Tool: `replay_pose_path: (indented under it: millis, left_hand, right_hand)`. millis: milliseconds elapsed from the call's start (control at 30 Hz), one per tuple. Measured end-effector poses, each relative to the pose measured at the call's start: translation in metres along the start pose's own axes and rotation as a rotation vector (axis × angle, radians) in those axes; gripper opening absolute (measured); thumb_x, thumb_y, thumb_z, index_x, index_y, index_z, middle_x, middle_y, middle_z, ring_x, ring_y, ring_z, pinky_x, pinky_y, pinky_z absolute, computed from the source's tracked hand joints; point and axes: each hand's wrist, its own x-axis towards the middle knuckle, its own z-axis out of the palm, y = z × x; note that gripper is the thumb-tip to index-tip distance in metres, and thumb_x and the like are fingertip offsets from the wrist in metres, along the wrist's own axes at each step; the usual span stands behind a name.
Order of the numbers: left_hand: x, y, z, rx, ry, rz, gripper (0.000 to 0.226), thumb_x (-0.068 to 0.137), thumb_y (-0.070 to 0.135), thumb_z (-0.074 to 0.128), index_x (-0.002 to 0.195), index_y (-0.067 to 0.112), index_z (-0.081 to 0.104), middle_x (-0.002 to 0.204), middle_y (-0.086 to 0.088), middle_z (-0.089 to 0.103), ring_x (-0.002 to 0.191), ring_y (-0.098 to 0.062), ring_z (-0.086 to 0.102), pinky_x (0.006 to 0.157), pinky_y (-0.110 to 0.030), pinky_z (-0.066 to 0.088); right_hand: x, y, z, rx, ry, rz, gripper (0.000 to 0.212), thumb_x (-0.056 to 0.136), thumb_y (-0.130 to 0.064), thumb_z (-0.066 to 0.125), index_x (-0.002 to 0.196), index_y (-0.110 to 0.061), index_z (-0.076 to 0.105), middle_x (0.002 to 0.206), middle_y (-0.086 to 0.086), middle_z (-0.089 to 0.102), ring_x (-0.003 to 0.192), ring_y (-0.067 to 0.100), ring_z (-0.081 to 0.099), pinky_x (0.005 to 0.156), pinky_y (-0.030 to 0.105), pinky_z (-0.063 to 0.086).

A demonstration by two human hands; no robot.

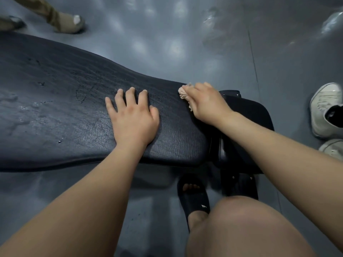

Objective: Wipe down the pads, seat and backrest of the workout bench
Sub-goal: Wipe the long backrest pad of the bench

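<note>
Left hand [133,117] flat, fingers spread, on backrest [65,99]; right hand [206,102], at its 2 o'clock, clutches cloth [182,91]. Tiny wad at pad edge may slip off and skip patches.

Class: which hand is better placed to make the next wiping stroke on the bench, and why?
Right. The right hand grips the cloth at the far edge of the black pad, ready to sweep. The left hand lies flat on the pad, holding nothing; it probably just steadies.

Creased black leatherette backrest [74,101]; glossy grey floor [185,43].
</note>
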Motion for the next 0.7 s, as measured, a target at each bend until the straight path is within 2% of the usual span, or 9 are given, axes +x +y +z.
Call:
replay_pose_path:
  millis: [100,267,367,467,533,633,700]
  left_hand:
    - [0.000,0.000,0.000,0.009,0.003,0.000,0.050,0.093,0.042,0.037,0.138,0.025,0.049,0.149,-0.008,0.044,0.142,-0.039,0.029,0.118,-0.064,0.014]
    - [0.000,-0.001,-0.001,-0.005,-0.008,0.013,0.049,0.094,0.041,0.039,0.139,0.025,0.049,0.150,-0.008,0.044,0.143,-0.037,0.029,0.118,-0.064,0.014]
    - [0.001,-0.005,-0.006,-0.043,-0.055,0.022,0.049,0.095,0.040,0.040,0.142,0.027,0.048,0.154,-0.005,0.041,0.145,-0.033,0.027,0.119,-0.061,0.011]
    - [0.002,-0.021,-0.015,-0.075,-0.091,0.103,0.049,0.095,0.038,0.042,0.142,0.027,0.049,0.154,-0.003,0.041,0.144,-0.029,0.030,0.122,-0.054,0.013]
    - [-0.002,-0.038,-0.020,-0.058,-0.060,0.173,0.049,0.093,0.037,0.039,0.138,0.024,0.053,0.149,-0.004,0.046,0.137,-0.028,0.038,0.120,-0.049,0.020]
    - [-0.012,-0.057,-0.022,-0.030,-0.004,0.129,0.044,0.095,0.039,0.043,0.137,0.028,0.052,0.147,-0.004,0.046,0.135,-0.028,0.038,0.121,-0.051,0.018]
    - [-0.015,-0.058,-0.019,-0.018,0.013,0.101,0.043,0.095,0.039,0.046,0.136,0.028,0.051,0.146,-0.004,0.046,0.137,-0.028,0.036,0.122,-0.052,0.016]
  right_hand:
    - [-0.022,-0.019,-0.002,0.031,0.003,-0.136,0.034,0.095,-0.019,0.051,0.119,-0.001,0.065,0.096,0.016,0.064,0.085,0.030,0.053,0.083,0.038,0.043]
    - [-0.062,-0.046,-0.014,0.105,-0.138,-0.357,0.033,0.096,-0.019,0.055,0.125,-0.006,0.065,0.095,0.009,0.061,0.079,0.026,0.050,0.081,0.035,0.044]
    - [-0.058,-0.041,-0.015,0.043,-0.138,-0.405,0.031,0.100,-0.025,0.053,0.124,-0.009,0.064,0.089,0.007,0.061,0.075,0.027,0.050,0.073,0.039,0.048]
    - [-0.030,-0.033,-0.008,-0.046,-0.070,-0.282,0.034,0.100,-0.027,0.051,0.124,-0.006,0.062,0.085,0.011,0.063,0.074,0.033,0.055,0.069,0.042,0.049]
    - [-0.003,-0.029,-0.003,-0.085,-0.038,-0.158,0.038,0.101,-0.028,0.047,0.128,-0.005,0.060,0.094,0.016,0.066,0.082,0.038,0.057,0.074,0.046,0.049]
    - [0.028,-0.036,0.001,-0.085,-0.102,-0.030,0.041,0.104,-0.025,0.044,0.138,-0.004,0.052,0.116,0.019,0.065,0.099,0.042,0.055,0.084,0.046,0.045]
    - [0.032,-0.042,0.002,-0.074,-0.105,-0.052,0.035,0.104,-0.025,0.042,0.128,-0.003,0.055,0.111,0.018,0.065,0.097,0.040,0.054,0.081,0.043,0.042]
